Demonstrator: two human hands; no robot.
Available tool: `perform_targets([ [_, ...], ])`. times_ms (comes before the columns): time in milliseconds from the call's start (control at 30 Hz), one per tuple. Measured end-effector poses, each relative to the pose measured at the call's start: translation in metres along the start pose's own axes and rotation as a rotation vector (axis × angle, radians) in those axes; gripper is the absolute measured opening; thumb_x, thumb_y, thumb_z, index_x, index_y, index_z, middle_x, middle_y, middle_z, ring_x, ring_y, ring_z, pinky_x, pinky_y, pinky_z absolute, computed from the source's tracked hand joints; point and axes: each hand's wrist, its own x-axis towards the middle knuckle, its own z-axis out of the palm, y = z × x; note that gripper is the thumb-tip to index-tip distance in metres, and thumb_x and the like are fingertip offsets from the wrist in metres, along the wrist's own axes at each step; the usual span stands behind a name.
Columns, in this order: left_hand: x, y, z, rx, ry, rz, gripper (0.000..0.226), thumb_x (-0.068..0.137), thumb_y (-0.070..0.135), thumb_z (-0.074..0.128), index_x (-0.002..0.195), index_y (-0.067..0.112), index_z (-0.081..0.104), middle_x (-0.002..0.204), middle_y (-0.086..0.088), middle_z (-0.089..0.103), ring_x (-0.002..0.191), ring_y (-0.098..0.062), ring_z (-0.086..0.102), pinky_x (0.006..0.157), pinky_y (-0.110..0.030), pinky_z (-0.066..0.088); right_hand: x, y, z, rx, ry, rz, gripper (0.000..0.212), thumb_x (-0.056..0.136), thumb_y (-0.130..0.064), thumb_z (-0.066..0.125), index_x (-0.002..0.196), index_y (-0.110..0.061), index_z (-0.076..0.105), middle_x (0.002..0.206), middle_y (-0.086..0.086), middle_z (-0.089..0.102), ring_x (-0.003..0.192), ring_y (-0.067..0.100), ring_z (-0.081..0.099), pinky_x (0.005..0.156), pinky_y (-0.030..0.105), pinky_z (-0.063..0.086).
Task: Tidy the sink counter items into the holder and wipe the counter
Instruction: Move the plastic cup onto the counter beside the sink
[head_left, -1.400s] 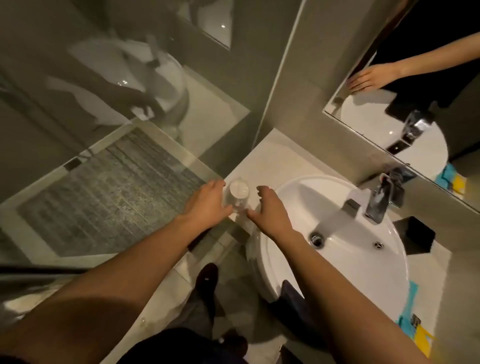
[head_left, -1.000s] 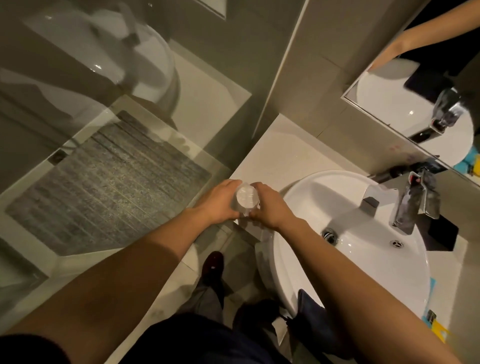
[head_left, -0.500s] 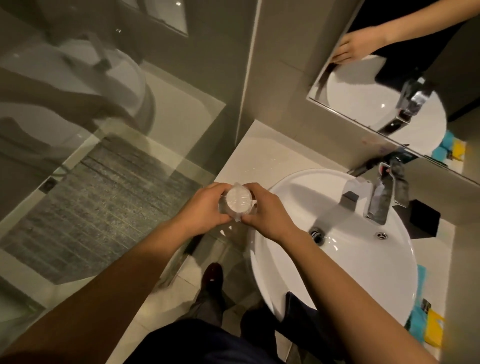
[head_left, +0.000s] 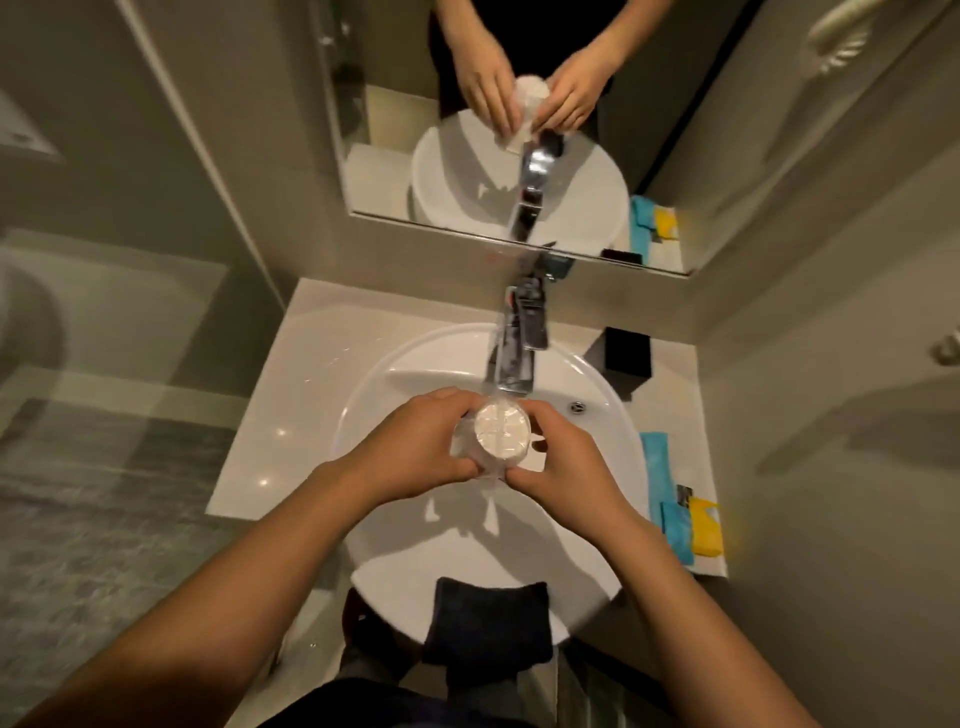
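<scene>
Hands moved over basin (head_left: 395, 384); left hand (head_left: 415, 447), right hand (head_left: 563, 465) clasp clear wrapped white-topped cup (head_left: 501, 435).

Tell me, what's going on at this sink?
A person stands at the basin, both hands around a small clear container with a white top, held above the bowl below the tap. The left hand and right hand grip its sides. Blue and yellow packets and a black box sit on the counter.

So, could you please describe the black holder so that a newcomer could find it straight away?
Start at the round white sink basin, then follow the chrome faucet toward the mirror. On the counter just right of the faucet stands the black holder: a small square box, the only dark thing there, unlike the blue and yellow packets nearer the front.
</scene>
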Motion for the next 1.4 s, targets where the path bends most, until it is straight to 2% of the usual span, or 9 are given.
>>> perform_targets([
  [100,0.025,0.033,0.025,0.013,-0.056,0.072,0.062,0.070,0.043,0.084,0.127,0.038,0.059,0.123,0.015,0.065,0.109,-0.007,0.060,0.093,-0.032,0.052,-0.022,0.025,-0.033,0.012,0.071,0.061,0.057,0.078,-0.027,0.083,0.122,-0.043,0.051,0.116,-0.032,0.058,0.109,-0.011,0.055,0.086,0.008,0.043],
  [333,0.078,0.100,0.088,0.029,-0.142,0.165,0.064,0.072,0.039,0.083,0.131,0.029,0.059,0.127,0.008,0.065,0.111,-0.014,0.061,0.094,-0.034,0.052,-0.059,0.080,-0.099,0.028,0.168,0.228,0.063,0.078,-0.015,0.082,0.126,-0.043,0.052,0.119,-0.030,0.058,0.108,-0.016,0.052,0.087,0.010,0.044],
  [467,0.116,0.127,0.116,0.035,-0.141,0.188,0.063,0.071,0.037,0.082,0.129,0.026,0.061,0.123,0.004,0.067,0.108,-0.017,0.062,0.091,-0.036,0.054,-0.056,0.107,-0.126,0.090,0.241,0.302,0.062,0.082,-0.016,0.082,0.129,-0.042,0.052,0.126,-0.021,0.061,0.113,0.000,0.058,0.096,0.022,0.047],
  [600,0.163,0.145,0.139,0.018,-0.127,0.155,0.063,0.069,0.037,0.083,0.127,0.022,0.062,0.120,0.000,0.067,0.106,-0.020,0.063,0.089,-0.036,0.054,-0.035,0.130,-0.151,0.145,0.339,0.362,0.056,0.085,-0.025,0.081,0.134,-0.034,0.056,0.126,-0.016,0.063,0.109,0.001,0.060,0.094,0.027,0.051],
  [733,0.212,0.157,0.153,-0.012,-0.090,0.123,0.062,0.073,0.031,0.084,0.129,0.017,0.062,0.121,-0.004,0.067,0.108,-0.023,0.063,0.092,-0.037,0.053,-0.001,0.154,-0.171,0.097,0.412,0.405,0.049,0.088,-0.029,0.077,0.133,-0.029,0.060,0.129,-0.006,0.067,0.116,0.015,0.063,0.100,0.042,0.054],
  [900,0.275,0.157,0.163,-0.028,-0.085,0.074,0.056,0.071,0.027,0.086,0.120,0.012,0.063,0.116,-0.008,0.068,0.105,-0.027,0.064,0.083,-0.033,0.051,0.049,0.178,-0.190,0.086,0.426,0.424,0.047,0.093,-0.017,0.071,0.137,-0.020,0.057,0.133,0.001,0.065,0.119,0.019,0.061,0.102,0.037,0.051],
  [1033,0.322,0.152,0.173,0.041,-0.135,0.076,0.054,0.073,0.021,0.084,0.117,0.005,0.056,0.119,-0.017,0.065,0.109,-0.034,0.061,0.079,-0.033,0.045,0.086,0.204,-0.196,0.001,0.440,0.440,0.048,0.090,-0.005,0.067,0.136,-0.014,0.058,0.130,0.007,0.067,0.118,0.022,0.063,0.095,0.028,0.047],
  [1167,0.354,0.147,0.187,0.160,-0.206,0.102,0.051,0.078,0.011,0.077,0.120,0.003,0.049,0.120,-0.023,0.063,0.112,-0.041,0.061,0.086,-0.041,0.049,0.111,0.224,-0.191,-0.030,0.475,0.494,0.043,0.092,-0.003,0.063,0.134,-0.011,0.060,0.129,0.009,0.067,0.118,0.024,0.063,0.088,0.020,0.039],
  [1400,0.387,0.143,0.202,0.422,-0.263,0.112,0.057,0.082,0.018,0.072,0.130,0.008,0.044,0.118,-0.018,0.067,0.109,-0.041,0.066,0.075,-0.040,0.046,0.140,0.256,-0.179,-0.025,0.493,0.588,0.032,0.091,-0.010,0.061,0.123,-0.007,0.066,0.119,0.015,0.071,0.111,0.033,0.067,0.082,0.027,0.045],
])
